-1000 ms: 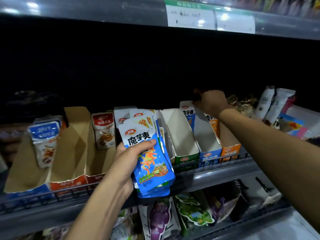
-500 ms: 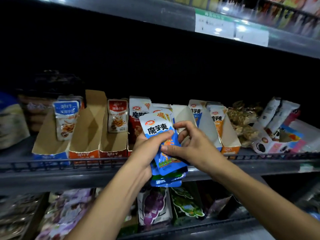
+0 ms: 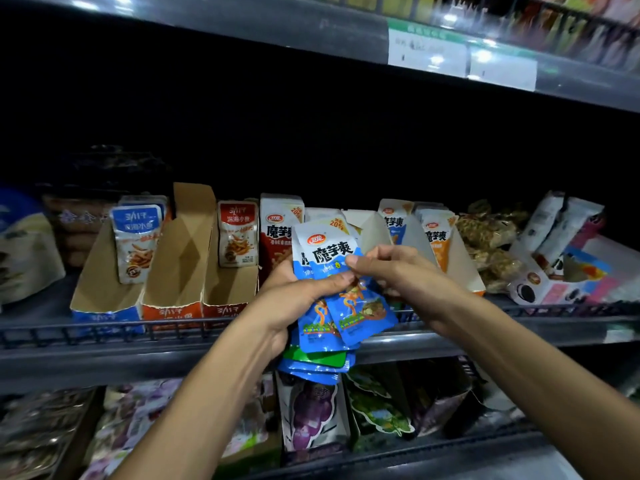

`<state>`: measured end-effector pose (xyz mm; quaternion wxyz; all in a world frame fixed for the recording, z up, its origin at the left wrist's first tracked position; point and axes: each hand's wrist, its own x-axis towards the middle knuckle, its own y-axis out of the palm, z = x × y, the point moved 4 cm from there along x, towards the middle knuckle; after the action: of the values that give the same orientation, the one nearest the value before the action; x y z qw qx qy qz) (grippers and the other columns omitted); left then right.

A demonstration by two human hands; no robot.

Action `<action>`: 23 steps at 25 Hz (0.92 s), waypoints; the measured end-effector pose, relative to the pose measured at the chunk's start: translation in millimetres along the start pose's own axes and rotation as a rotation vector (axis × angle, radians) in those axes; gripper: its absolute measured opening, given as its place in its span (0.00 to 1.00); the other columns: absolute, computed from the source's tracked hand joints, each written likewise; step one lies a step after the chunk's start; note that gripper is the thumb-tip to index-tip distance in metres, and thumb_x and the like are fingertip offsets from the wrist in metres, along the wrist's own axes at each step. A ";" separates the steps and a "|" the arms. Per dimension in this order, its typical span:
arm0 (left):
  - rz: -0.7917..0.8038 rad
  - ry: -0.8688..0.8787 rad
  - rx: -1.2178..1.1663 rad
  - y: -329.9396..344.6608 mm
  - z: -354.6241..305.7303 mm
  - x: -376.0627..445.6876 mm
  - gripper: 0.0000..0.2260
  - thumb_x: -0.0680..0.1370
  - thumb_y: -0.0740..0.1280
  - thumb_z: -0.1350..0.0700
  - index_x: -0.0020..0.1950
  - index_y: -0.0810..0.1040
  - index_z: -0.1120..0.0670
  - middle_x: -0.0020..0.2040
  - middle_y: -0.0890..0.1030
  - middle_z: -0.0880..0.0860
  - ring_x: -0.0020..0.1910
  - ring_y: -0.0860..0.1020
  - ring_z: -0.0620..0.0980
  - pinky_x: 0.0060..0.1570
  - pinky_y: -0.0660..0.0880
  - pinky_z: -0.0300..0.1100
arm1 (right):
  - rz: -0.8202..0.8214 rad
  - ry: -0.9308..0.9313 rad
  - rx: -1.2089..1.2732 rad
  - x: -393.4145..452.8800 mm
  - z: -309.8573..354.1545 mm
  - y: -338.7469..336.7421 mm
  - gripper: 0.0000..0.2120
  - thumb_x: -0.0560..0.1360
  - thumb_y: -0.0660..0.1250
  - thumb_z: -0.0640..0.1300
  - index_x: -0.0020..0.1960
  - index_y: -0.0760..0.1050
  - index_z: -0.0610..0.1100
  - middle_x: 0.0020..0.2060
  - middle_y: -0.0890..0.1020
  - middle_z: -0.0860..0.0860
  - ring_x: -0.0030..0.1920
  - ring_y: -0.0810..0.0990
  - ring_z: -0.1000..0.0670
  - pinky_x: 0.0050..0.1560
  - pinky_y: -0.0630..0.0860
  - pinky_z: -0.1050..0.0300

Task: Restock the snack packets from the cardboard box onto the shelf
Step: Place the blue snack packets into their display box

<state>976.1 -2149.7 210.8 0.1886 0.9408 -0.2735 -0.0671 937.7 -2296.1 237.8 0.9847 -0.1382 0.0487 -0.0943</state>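
My left hand [image 3: 294, 299] grips a stack of blue and white snack packets [image 3: 332, 292] in front of the middle shelf [image 3: 104, 344]. My right hand [image 3: 401, 271] pinches the top edge of the front packet of that stack between thumb and fingers. Behind the hands stand open display boxes on the shelf: a red-packet box [image 3: 280, 230], a nearly empty white box [image 3: 367, 226], a blue-packet box [image 3: 394, 223] and an orange-packet box [image 3: 440, 237]. The cardboard supply box is out of view.
At the left stand brown display cartons [image 3: 180, 258] with a few fish-snack packets [image 3: 136, 237]. Loose bags and a cookie box [image 3: 540, 285] fill the right. A wire rail [image 3: 173, 327] runs along the shelf front. Price labels [image 3: 426, 50] hang above; the lower shelf holds fruit-snack bags [image 3: 311, 410].
My right hand came back from the display boxes at the right rear and took hold of the front packet in the stack. The view shifted left and down a little.
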 end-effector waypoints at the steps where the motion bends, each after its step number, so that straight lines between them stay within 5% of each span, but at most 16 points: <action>1: 0.017 0.006 0.004 0.3 -1.0 0.3 0.11 0.70 0.74 0.64 0.51 0.83 0.56 0.47 0.87 0.56 0.41 0.86 0.51 0.41 0.83 0.43 | 0.008 -0.047 0.041 3.2 3.8 -0.5 0.08 0.73 0.71 0.45 0.41 0.73 0.43 0.30 0.79 0.51 0.31 0.78 0.54 0.31 0.74 0.64; 6: 0.001 0.023 -0.114 -2.7 -6.0 1.2 0.11 0.66 0.72 0.61 0.48 0.82 0.58 0.43 0.87 0.56 0.36 0.85 0.51 0.32 0.81 0.44 | -0.012 -0.124 0.406 20.8 -2.3 -9.5 0.06 0.76 0.65 0.35 0.48 0.71 0.44 0.42 0.82 0.40 0.40 0.82 0.44 0.43 0.80 0.47; 9: -0.100 -0.031 -0.134 -11.1 -4.6 6.6 0.13 0.67 0.75 0.60 0.50 0.82 0.58 0.40 0.86 0.57 0.32 0.84 0.51 0.28 0.80 0.44 | -0.215 -0.134 0.425 30.7 0.9 -41.2 0.14 0.75 0.64 0.29 0.56 0.71 0.43 0.41 0.84 0.43 0.37 0.84 0.47 0.35 0.82 0.51; 13: -0.181 -0.075 -0.127 -18.3 1.1 10.5 0.12 0.70 0.76 0.62 0.53 0.82 0.59 0.39 0.86 0.57 0.31 0.84 0.52 0.27 0.80 0.44 | -0.556 -0.316 0.134 50.9 28.0 -109.1 0.10 0.74 0.67 0.30 0.53 0.74 0.42 0.44 0.82 0.46 0.37 0.83 0.54 0.31 0.79 0.64; 16: -0.187 -0.089 -0.112 -16.8 5.4 12.4 0.12 0.70 0.76 0.62 0.52 0.82 0.59 0.39 0.86 0.57 0.31 0.84 0.52 0.27 0.80 0.44 | -0.670 -0.303 -0.104 72.0 39.2 -141.3 0.09 0.76 0.67 0.32 0.56 0.75 0.36 0.53 0.80 0.38 0.53 0.80 0.41 0.30 0.76 0.70; 18: -0.189 -0.089 -0.109 -16.0 6.6 14.9 0.11 0.70 0.76 0.62 0.51 0.82 0.58 0.39 0.86 0.57 0.32 0.85 0.53 0.27 0.80 0.46 | -0.648 -0.269 -0.257 84.8 38.2 -145.9 0.17 0.75 0.68 0.33 0.63 0.74 0.34 0.60 0.78 0.37 0.59 0.77 0.38 0.38 0.77 0.67; 20: -0.184 -0.086 -0.108 -15.7 6.9 17.1 0.10 0.70 0.76 0.62 0.49 0.82 0.57 0.40 0.86 0.57 0.33 0.85 0.53 0.29 0.82 0.48 | -0.604 -0.251 -0.363 93.5 35.8 -140.3 0.18 0.75 0.68 0.33 0.64 0.74 0.33 0.62 0.77 0.38 0.61 0.76 0.40 0.52 0.76 0.58; 23: -0.174 -0.081 -0.105 -16.6 6.7 18.0 0.09 0.70 0.76 0.61 0.48 0.82 0.56 0.41 0.86 0.57 0.34 0.85 0.53 0.30 0.82 0.48 | -0.601 -0.239 -0.399 101.3 36.2 -141.4 0.18 0.74 0.70 0.35 0.63 0.74 0.34 0.62 0.77 0.40 0.62 0.76 0.42 0.60 0.74 0.51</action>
<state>997.8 -2148.6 197.7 0.2197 0.9464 -0.1943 -0.1354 1016.8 -2440.2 305.1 0.8656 -0.3454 -0.0918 -0.3508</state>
